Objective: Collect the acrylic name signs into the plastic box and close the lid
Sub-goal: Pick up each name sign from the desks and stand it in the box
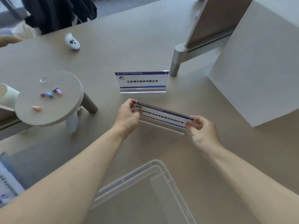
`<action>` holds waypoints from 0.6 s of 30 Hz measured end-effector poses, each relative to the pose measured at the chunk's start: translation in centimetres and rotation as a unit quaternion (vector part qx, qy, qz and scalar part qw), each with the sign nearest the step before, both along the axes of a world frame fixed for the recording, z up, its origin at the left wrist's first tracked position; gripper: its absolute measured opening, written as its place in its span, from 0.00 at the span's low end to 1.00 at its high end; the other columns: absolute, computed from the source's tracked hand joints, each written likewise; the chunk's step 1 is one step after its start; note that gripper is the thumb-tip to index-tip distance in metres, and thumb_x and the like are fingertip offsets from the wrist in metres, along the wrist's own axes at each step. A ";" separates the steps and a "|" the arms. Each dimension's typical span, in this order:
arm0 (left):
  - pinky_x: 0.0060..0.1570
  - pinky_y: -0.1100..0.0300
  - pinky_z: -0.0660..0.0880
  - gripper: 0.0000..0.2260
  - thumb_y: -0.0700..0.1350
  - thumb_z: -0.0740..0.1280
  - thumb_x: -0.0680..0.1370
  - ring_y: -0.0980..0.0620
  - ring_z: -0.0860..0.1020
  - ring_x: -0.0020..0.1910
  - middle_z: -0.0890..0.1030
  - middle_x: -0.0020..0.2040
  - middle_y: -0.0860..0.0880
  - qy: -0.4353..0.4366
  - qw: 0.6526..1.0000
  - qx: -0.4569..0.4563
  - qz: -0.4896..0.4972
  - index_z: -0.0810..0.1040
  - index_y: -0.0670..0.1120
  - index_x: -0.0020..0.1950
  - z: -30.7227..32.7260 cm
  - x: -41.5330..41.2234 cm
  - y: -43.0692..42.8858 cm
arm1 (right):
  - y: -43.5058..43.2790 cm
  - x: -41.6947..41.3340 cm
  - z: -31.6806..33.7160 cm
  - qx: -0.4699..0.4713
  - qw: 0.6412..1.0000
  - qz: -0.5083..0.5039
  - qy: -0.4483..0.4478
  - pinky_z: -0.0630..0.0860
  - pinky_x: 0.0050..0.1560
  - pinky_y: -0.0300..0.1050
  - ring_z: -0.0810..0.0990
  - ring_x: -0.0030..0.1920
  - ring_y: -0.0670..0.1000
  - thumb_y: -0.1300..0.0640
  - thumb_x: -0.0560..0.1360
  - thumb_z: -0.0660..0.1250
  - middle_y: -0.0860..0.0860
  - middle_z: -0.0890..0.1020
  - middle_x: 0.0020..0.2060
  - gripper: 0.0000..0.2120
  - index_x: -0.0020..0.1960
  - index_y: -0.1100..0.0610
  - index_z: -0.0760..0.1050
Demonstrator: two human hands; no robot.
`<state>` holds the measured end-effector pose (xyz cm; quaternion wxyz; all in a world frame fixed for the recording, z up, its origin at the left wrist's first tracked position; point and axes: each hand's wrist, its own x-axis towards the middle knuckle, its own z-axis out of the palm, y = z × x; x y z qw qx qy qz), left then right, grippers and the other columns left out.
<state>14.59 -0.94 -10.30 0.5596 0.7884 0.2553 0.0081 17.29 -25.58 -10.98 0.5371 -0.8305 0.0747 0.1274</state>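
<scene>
I hold an acrylic name sign [163,116] with a blue-edged white card above the beige table, tilted back. My left hand [129,117] grips its left end and my right hand [200,130] pinches its right end. A second acrylic name sign [142,81] stands upright on the table just beyond it. The clear plastic box [155,168] sits open in front of me, below my forearms; its inside looks bare. No lid is visible.
A small round stool-like stand [48,97] at the left carries several coloured bits. A white controller [72,42] lies farther back. A large white block [262,65] and a metal post [176,62] stand at the right. Printed papers [8,183] lie at the lower left.
</scene>
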 end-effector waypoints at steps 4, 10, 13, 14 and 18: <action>0.53 0.59 0.78 0.04 0.40 0.68 0.82 0.52 0.83 0.51 0.84 0.46 0.51 -0.033 0.999 0.027 0.007 0.78 0.49 0.49 -0.6 -2.3 0.3 | -0.2 1.3 0.0 -0.015 0.999 0.030 -0.034 0.75 0.49 0.37 0.83 0.44 0.48 0.58 0.77 0.72 0.46 0.85 0.41 0.06 0.43 0.49 0.78; 0.49 0.63 0.76 0.05 0.39 0.66 0.82 0.59 0.82 0.46 0.84 0.45 0.55 -0.069 0.997 0.028 0.027 0.79 0.48 0.52 2.8 -3.8 0.7 | 0.2 1.2 3.5 0.022 0.994 0.065 -0.084 0.77 0.48 0.38 0.84 0.45 0.47 0.54 0.78 0.71 0.48 0.86 0.42 0.03 0.46 0.53 0.80; 0.50 0.67 0.75 0.08 0.37 0.66 0.83 0.63 0.82 0.44 0.84 0.42 0.62 -0.107 0.994 0.018 0.025 0.79 0.51 0.51 8.1 -4.9 0.8 | 0.5 0.1 8.7 0.054 0.988 0.076 -0.123 0.77 0.49 0.40 0.84 0.44 0.46 0.53 0.79 0.70 0.47 0.85 0.42 0.05 0.48 0.54 0.80; 0.49 0.68 0.74 0.10 0.37 0.66 0.83 0.65 0.81 0.43 0.84 0.41 0.64 -0.122 0.992 0.015 0.029 0.79 0.52 0.50 10.4 -5.5 0.8 | 0.7 -0.3 10.9 0.064 0.985 0.082 -0.137 0.79 0.50 0.42 0.83 0.44 0.46 0.53 0.79 0.69 0.46 0.85 0.42 0.05 0.49 0.54 0.81; 0.43 0.62 0.72 0.13 0.38 0.67 0.82 0.65 0.77 0.35 0.80 0.34 0.62 -0.174 0.982 0.007 0.072 0.78 0.56 0.45 19.3 -9.3 1.4 | 1.7 -2.4 20.0 0.096 0.969 0.116 -0.195 0.82 0.56 0.53 0.84 0.46 0.47 0.49 0.79 0.69 0.41 0.85 0.42 0.04 0.51 0.46 0.83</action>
